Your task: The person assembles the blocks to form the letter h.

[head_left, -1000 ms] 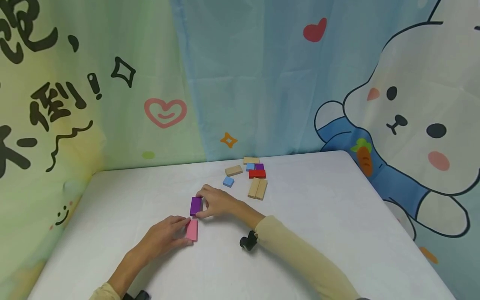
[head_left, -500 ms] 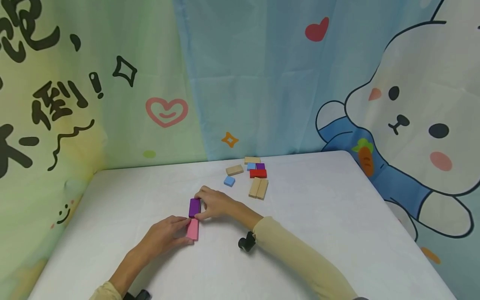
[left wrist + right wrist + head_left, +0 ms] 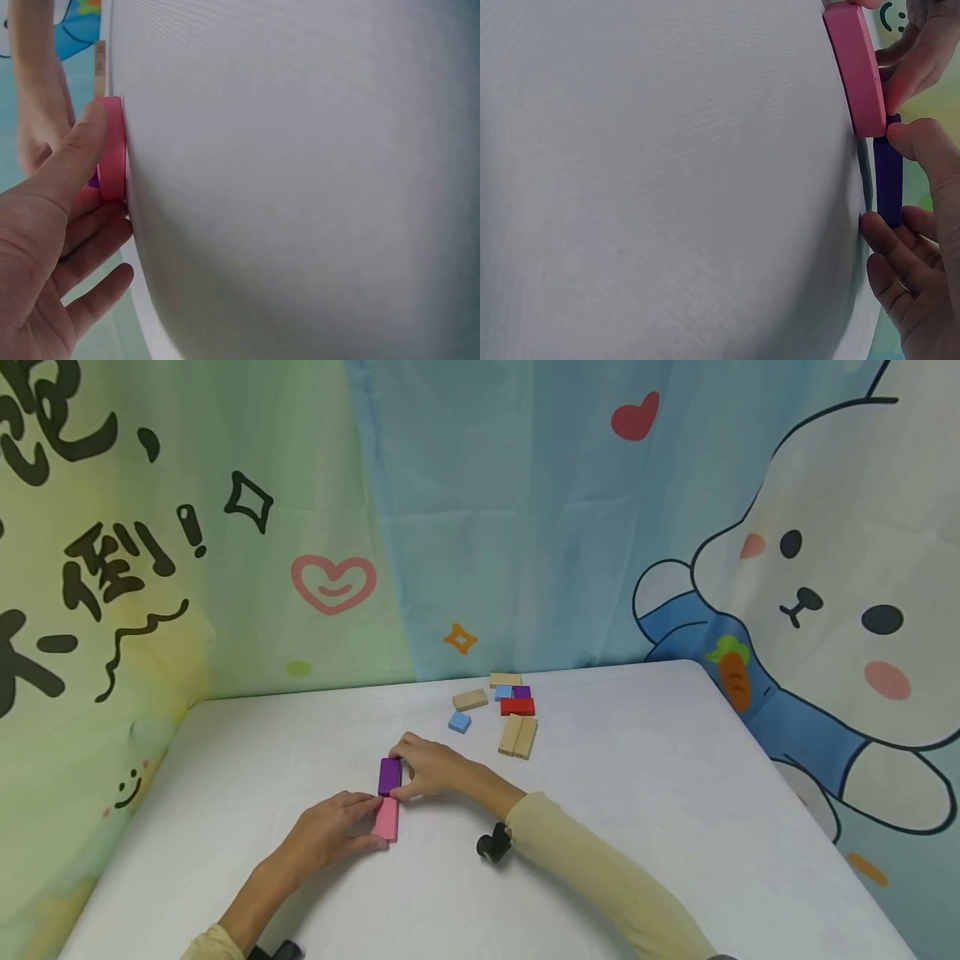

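Note:
On the white table a pink block (image 3: 386, 820) lies end to end with a purple block (image 3: 389, 776), which is on its far side. My left hand (image 3: 330, 833) pinches the pink block between thumb and fingers, the thumb at its near end. My right hand (image 3: 427, 767) grips the purple block by its ends, thumb close to where the two blocks meet. In the left wrist view the pink block (image 3: 112, 148) shows under the thumb, hiding most of the purple one. The right wrist view shows the purple block (image 3: 888, 180) between thumb and fingers, beside the pink block (image 3: 856, 71).
Toward the back of the table (image 3: 637, 760) lie a red block (image 3: 517, 707), two blue blocks, a small purple block (image 3: 522, 692) and several plain wooden blocks (image 3: 517, 737). A printed curtain (image 3: 510, 527) hangs behind the table.
My right hand has brought the purple block slightly nearer, closing the small gap to the pink block. The left hand stays at the pink block; the other blocks lie as before.

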### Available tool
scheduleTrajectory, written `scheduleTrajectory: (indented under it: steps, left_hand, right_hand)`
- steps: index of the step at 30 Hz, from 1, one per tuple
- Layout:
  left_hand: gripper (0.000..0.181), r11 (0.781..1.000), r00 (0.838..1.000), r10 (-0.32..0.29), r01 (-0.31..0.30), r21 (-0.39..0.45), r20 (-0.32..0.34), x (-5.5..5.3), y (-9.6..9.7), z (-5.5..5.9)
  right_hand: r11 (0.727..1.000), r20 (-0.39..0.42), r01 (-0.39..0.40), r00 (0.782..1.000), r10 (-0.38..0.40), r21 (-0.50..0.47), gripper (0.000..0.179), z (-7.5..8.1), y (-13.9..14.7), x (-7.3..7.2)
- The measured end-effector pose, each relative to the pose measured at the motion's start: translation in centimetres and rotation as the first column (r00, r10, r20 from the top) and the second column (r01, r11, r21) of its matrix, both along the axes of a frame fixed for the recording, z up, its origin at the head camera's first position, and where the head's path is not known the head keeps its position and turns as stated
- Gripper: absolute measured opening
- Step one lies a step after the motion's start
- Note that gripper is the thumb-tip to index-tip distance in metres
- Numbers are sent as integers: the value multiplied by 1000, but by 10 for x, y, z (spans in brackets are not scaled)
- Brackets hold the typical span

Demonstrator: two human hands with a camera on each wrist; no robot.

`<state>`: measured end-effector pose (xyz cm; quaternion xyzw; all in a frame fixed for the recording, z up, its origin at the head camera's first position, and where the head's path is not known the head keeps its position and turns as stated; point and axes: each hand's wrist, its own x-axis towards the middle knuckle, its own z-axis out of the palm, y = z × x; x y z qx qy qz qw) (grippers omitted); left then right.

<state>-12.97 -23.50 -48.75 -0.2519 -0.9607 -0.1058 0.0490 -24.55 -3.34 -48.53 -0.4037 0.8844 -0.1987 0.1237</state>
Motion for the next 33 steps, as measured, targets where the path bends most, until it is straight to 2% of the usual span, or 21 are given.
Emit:
scheduleTrajectory:
  steps: [9, 20, 26, 33]
  left_hand:
    - [64, 1000, 1000, 17, -17, 6, 5, -1, 0, 0]
    - [65, 999, 1000, 16, -15, 31, -21, 0, -1, -2]
    - [63, 997, 998, -5, 10, 74, -63, -2, -3, -6]
    - [62, 997, 999, 4, 0, 76, -54, -1, -5, -6]
  right_hand:
    - [1000, 58, -22, 998, 22, 5, 60, -1, -2, -3]
    - [999, 126, -37, 991, 39, -13, 60, -1, -2, -7]
    - [1000, 142, -22, 990, 25, -22, 59, -5, 1, -8]
    - [998, 159, -34, 986, 41, -44, 62, -8, 1, -10]
